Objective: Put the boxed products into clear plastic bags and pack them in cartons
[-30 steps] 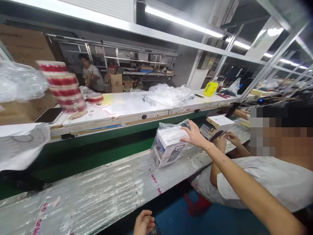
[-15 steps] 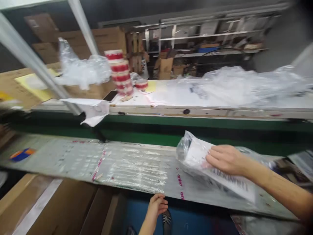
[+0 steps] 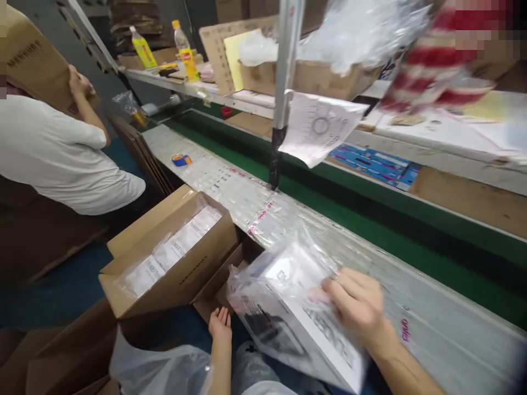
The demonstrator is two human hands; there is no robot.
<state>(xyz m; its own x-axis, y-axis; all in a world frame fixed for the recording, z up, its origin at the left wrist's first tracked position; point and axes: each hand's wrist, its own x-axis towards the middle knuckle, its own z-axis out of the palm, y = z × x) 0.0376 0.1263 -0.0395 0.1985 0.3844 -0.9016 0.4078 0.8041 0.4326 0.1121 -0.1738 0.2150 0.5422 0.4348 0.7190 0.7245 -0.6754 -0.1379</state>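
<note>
A white printed box (image 3: 284, 312) in a clear plastic bag hangs tilted over the near edge of the bench. My right hand (image 3: 358, 302) is closed on the bag at the box's upper right side. My left hand (image 3: 220, 325) is to the left of the box, palm partly up and fingers extended, holding nothing. Just beyond those fingers stands a brown carton (image 3: 214, 291) with its inside dark. Farther left, another open carton (image 3: 206, 263) contains several bagged white boxes (image 3: 173, 249) in a row.
A person in a white shirt (image 3: 53, 148) holds up a brown carton (image 3: 33, 55) at the left. A metal post (image 3: 284, 66) with a paper sheet (image 3: 319, 126) rises behind the bench (image 3: 370, 274). A tape roll (image 3: 181, 159) lies at its far end.
The view has swung left. My right hand has carried the bagged box from the bench toward the cartons. My left hand has left the bench edge and its fingers have spread.
</note>
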